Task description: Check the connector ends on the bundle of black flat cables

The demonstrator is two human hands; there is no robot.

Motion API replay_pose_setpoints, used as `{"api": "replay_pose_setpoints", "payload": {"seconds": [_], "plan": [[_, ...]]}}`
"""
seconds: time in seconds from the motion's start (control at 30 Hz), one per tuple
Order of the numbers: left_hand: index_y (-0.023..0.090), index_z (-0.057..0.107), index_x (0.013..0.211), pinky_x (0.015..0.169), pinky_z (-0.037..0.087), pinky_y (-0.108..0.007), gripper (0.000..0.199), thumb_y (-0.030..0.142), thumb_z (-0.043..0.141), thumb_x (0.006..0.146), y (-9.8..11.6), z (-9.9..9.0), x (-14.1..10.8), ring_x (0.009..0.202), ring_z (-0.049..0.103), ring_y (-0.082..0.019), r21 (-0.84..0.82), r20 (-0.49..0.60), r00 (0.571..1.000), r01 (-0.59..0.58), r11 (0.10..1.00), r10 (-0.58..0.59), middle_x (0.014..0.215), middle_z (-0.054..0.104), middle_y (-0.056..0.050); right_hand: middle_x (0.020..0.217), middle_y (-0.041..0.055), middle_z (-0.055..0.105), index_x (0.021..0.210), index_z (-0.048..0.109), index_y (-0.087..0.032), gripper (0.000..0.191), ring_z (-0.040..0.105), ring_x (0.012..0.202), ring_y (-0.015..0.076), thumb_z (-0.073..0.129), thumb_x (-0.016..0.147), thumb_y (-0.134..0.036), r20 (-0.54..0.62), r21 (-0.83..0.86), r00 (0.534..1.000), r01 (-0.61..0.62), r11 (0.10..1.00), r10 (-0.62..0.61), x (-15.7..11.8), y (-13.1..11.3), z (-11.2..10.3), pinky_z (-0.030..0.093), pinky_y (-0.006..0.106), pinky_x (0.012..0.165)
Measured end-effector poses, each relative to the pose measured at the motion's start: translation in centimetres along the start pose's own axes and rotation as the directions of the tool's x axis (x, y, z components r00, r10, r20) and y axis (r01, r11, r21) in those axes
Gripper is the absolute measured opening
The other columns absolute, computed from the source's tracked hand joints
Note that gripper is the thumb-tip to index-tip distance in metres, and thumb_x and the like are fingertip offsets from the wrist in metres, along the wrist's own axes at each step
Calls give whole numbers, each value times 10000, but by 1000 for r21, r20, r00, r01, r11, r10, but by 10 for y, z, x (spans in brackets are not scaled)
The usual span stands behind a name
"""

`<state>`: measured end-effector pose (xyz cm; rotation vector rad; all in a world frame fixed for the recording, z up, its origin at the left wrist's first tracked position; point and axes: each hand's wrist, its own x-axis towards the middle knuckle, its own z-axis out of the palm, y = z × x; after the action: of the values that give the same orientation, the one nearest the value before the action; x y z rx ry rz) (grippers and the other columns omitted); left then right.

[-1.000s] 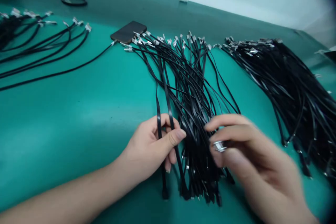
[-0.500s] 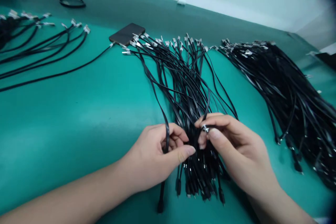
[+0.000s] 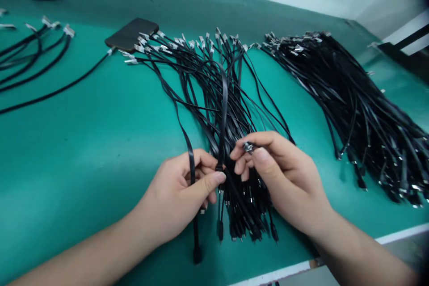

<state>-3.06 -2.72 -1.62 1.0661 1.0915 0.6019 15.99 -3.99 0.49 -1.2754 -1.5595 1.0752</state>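
Note:
My left hand (image 3: 187,196) pinches a black cable (image 3: 223,116) near its lower end between thumb and forefinger. Another black cable (image 3: 191,161) runs across that hand's fingers and hangs down to a dark connector at the front. Beside it, my right hand (image 3: 284,174) is closed with thumb and forefinger on a small shiny metal connector (image 3: 248,146). Both hands are over a loose bundle of black cables (image 3: 201,76), whose silvery plugs point to the back. The lower ends of the bundle fan out below my hands.
A dark flat phone-like slab (image 3: 132,34) lies behind the bundle on the green table (image 3: 83,143). A thick pile of black cables (image 3: 351,94) spreads at the right. More cables (image 3: 50,65) curve in from the left. The table's white front edge (image 3: 278,275) shows at the bottom.
The view has shifted, so the scene sits further left and slightly higher. My left thumb and forefinger now hold a cable end between them. My right hand still holds the small connector.

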Motion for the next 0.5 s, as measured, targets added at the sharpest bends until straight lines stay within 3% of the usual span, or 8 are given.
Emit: {"api": "replay_pose_setpoints", "payload": {"seconds": [0.1, 0.17, 0.27, 0.5], "plan": [[204, 588, 799, 472, 481, -178, 142, 287, 683, 864, 1, 0, -1, 477, 566, -90, -19, -2, 1000, -5, 1000, 5, 533, 619, 58, 799, 12, 702, 1017, 651, -206, 138, 627, 631, 125, 524, 1022, -260, 93, -282, 996, 41, 959, -16, -1, -3, -1, 504, 262, 566], [202, 592, 788, 470, 485, -176, 143, 283, 683, 864, 1, 0, -1, 478, 568, -89, -21, -2, 1000, -13, 1000, 13, 537, 621, 55, 698, -9, 662, 962, 657, -201, 145, 562, 550, 117, 525, 1007, -243, 128, -366, 992, 59, 929, -12, -1, -5, 0, 441, 254, 496], [203, 595, 781, 467, 487, -171, 147, 283, 685, 864, 0, 0, -1, 479, 571, -88, -24, -7, 1000, -22, 999, 22, 539, 622, 55, 630, -22, 626, 922, 661, -200, 169, 505, 499, 114, 516, 1002, -236, 150, -411, 989, 64, 909, -1, 0, -7, 2, 389, 255, 456], [204, 596, 770, 459, 484, -162, 149, 278, 690, 858, 0, 0, 1, 483, 572, -86, -14, -11, 1000, -15, 1000, 15, 542, 626, 54, 678, -14, 680, 896, 656, -202, 174, 573, 547, 118, 519, 999, -228, 162, -436, 987, 70, 897, 2, 0, -8, 2, 421, 262, 501]]}}
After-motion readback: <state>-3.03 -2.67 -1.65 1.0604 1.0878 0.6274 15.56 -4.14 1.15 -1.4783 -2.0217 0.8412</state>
